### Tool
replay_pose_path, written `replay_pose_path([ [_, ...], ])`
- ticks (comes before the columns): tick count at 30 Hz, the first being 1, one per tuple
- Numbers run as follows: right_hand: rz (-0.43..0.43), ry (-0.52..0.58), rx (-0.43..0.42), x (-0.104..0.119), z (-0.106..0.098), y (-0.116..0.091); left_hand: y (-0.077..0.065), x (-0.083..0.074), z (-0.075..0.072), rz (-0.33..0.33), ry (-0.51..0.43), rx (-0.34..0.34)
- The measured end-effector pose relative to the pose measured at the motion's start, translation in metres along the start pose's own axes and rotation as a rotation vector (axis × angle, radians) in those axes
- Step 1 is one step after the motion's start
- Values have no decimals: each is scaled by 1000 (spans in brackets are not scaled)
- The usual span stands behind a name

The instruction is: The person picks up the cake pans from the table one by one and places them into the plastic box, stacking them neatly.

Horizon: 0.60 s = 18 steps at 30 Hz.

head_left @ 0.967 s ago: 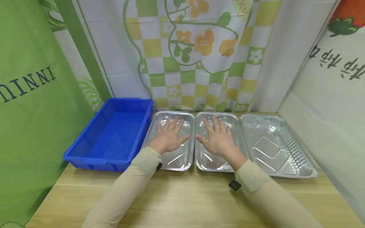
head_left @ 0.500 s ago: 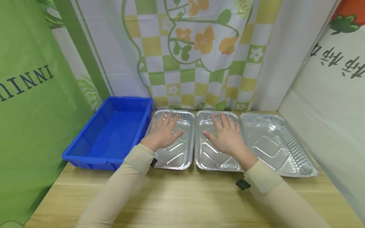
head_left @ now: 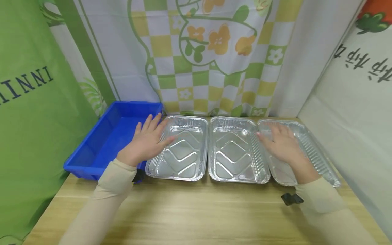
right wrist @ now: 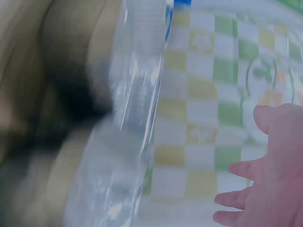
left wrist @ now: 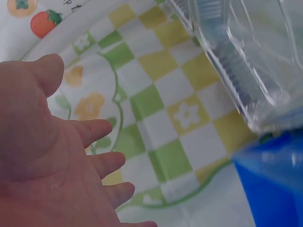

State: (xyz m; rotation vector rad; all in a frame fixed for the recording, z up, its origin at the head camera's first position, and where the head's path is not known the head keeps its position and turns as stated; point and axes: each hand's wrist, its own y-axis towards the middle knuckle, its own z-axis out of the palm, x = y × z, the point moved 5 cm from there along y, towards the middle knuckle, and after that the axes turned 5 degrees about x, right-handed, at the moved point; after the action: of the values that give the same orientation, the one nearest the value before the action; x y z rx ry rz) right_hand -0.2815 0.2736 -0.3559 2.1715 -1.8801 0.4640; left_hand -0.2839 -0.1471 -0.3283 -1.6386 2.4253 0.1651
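Observation:
My left hand [head_left: 145, 141], fingers straight and spread, overlaps the right side of the blue plastic bin [head_left: 110, 146] and the edge of the left foil tray [head_left: 183, 153] in the head view. My right hand [head_left: 284, 144] hovers with extended fingers over the right foil tray [head_left: 309, 143]. Between them the middle foil tray [head_left: 234, 153] lies uncovered. Both palms hold nothing. In the left wrist view the palm of the left hand [left wrist: 52, 156] shows bare, and the right wrist view shows the right hand [right wrist: 279, 175] likewise, a foil tray [right wrist: 137, 94] beside it.
A wooden table [head_left: 196, 211] carries the bin and the trays in one row along its back. Behind them hangs a checked curtain [head_left: 226, 85]. A green cloth [head_left: 36, 136] closes off the left side and a white cloth [head_left: 352, 119] the right.
My hands have moved apart: the left from the left tray toward the blue bin, the right from the middle tray to over the right tray. Bin and trays stay in place.

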Motion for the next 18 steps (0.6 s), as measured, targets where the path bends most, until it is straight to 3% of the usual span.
replay_pose_path([
  [5, 49, 41, -18, -61, -11, -8, -30, 39, -16, -49, -25, -17],
  [10, 100, 78, 31, -116, -18, -22, -58, 92, -23, -145, -51, -13],
  [14, 143, 157, 77, -145, -19, -37, -78, 138, -19, -221, -91, 10],
  [18, 191, 208, 127, -164, -18, -51, -96, 179, -13, -253, -115, -15],
])
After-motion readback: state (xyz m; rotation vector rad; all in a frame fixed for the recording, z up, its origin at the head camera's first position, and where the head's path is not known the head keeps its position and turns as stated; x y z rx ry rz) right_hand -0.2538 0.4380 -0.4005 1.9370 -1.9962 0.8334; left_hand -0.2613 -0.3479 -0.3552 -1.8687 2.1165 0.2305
